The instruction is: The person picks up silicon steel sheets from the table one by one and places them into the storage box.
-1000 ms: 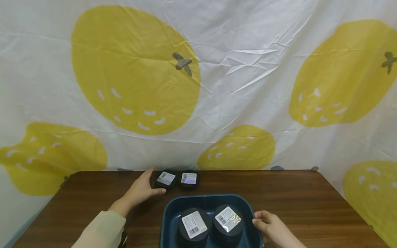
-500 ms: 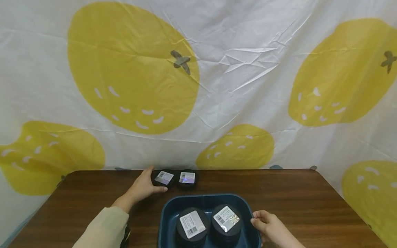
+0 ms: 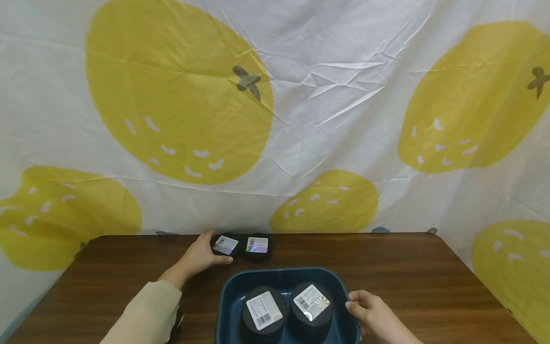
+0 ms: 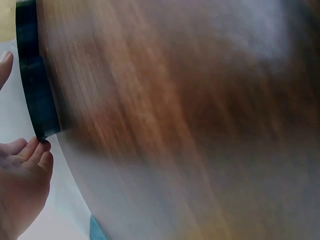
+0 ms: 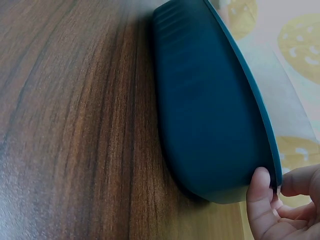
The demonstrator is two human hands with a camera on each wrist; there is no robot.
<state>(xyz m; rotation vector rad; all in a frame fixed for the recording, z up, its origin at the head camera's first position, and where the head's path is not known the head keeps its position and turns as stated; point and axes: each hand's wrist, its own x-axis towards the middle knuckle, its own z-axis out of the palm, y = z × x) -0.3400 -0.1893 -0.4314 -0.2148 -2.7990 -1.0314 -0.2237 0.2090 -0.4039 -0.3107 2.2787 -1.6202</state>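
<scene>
At the table's back edge, two short black round tubs with white labels stand side by side. My left hand (image 3: 202,255) spans the left tub (image 3: 226,245), thumb along its front and fingers at its far left side. The left wrist view shows the fingertips right at the end of this tub (image 4: 42,100). The right tub (image 3: 257,245) stands just beside it. With thumb and fingers, my right hand (image 3: 375,313) pinches the right rim of a dark blue tray (image 3: 283,271). Inside the tray sit two larger black round tubs, the left one (image 3: 263,313) and the right one (image 3: 311,308), labels facing up.
Everything stands on a dark brown wooden table (image 3: 412,272). A white curtain (image 3: 335,119) printed with yellow fruit hangs right behind its back edge. Below the left sleeve, a small dark object (image 3: 176,327) shows partly.
My left hand has moved in closer around the left tub, its thumb now against the front. The right hand stays on the tray rim. The head view has shifted slightly.
</scene>
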